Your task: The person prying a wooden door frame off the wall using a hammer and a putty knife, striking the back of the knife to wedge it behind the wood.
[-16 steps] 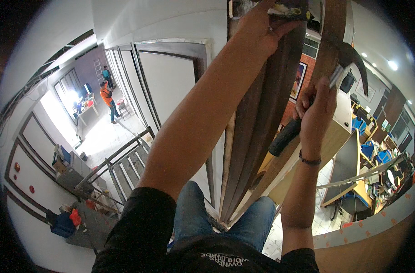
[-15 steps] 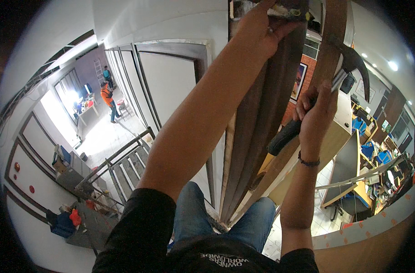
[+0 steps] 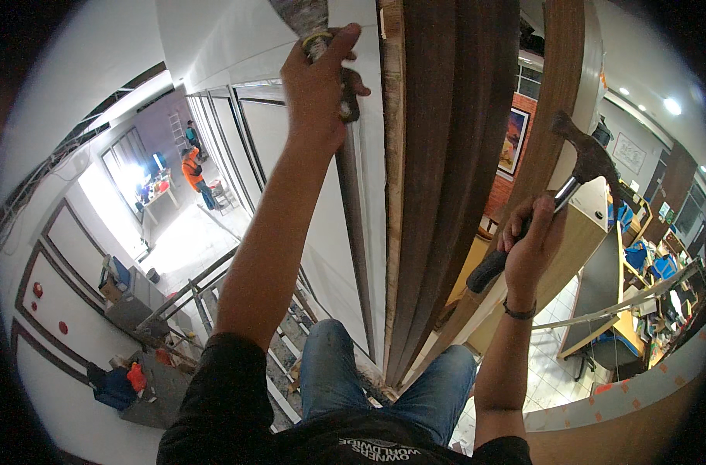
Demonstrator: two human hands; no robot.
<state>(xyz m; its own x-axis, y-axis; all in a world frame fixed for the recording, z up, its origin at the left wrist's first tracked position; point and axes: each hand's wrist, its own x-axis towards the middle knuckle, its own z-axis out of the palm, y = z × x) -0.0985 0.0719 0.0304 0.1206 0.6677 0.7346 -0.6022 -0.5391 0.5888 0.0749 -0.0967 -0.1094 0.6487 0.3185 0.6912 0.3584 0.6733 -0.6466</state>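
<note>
My left hand (image 3: 314, 93) is raised in front of the white wall panel, closed round the handle of a putty knife (image 3: 300, 14). Its wide metal blade points up and runs out of the top of the view. On the right, my right hand (image 3: 533, 240) grips a claw hammer (image 3: 578, 167) by its dark rubber handle; the head is up, and the claw curves down to the right. Between my hands stands a dark brown wood-grain panel (image 3: 438, 155) with a raw light wooden edge (image 3: 392, 194). Neither tool visibly touches this panel.
A brown upright board (image 3: 562, 70) stands behind the hammer. Slatted scaffolding (image 3: 283, 372) lies below at left, beside my knees. Two people are far left, one in an orange top (image 3: 192, 170). Desks with blue chairs (image 3: 636, 256) fill the right, and a cabinet (image 3: 124, 294) stands lower left.
My left hand has moved left and down off the brown panel with the putty knife, now over the white wall. My right hand has lowered slightly, and the hammer has tilted to the right.
</note>
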